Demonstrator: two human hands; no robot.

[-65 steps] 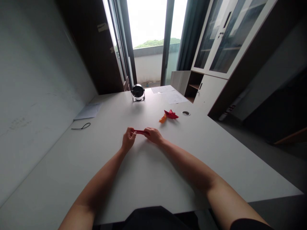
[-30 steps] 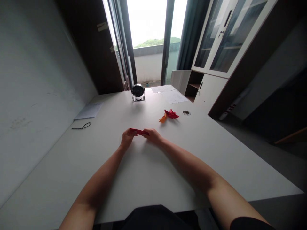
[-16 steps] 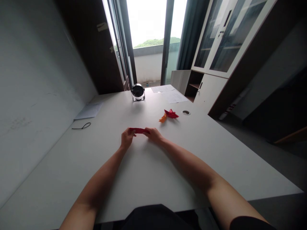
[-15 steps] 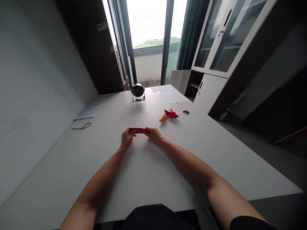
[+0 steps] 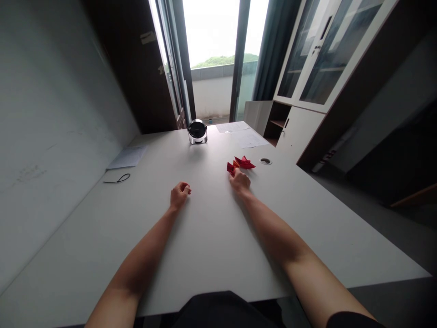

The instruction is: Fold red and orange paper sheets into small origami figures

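Note:
On the white desk, my right hand (image 5: 241, 180) grips a small folded red paper (image 5: 231, 169) close to two other folded pieces. One is orange (image 5: 236, 163) and mostly hidden behind the held paper and my fingers; the other is a larger red paper boat (image 5: 245, 162) just to the right. My left hand (image 5: 180, 195) rests on the desk further left, its fingers curled in. A small red bit (image 5: 188, 186) shows at its fingertips, too small to make out.
A round black and silver device (image 5: 197, 132) stands at the desk's far edge. Papers (image 5: 254, 138) lie at the far right, more sheets (image 5: 127, 157) at the left with a black cable loop (image 5: 118, 179) below. A cable hole (image 5: 265, 161) is right of the boat.
The red paper was between both hands. My right hand has carried it right and forward to the folded pieces, and my left hand has come off it, staying near its place.

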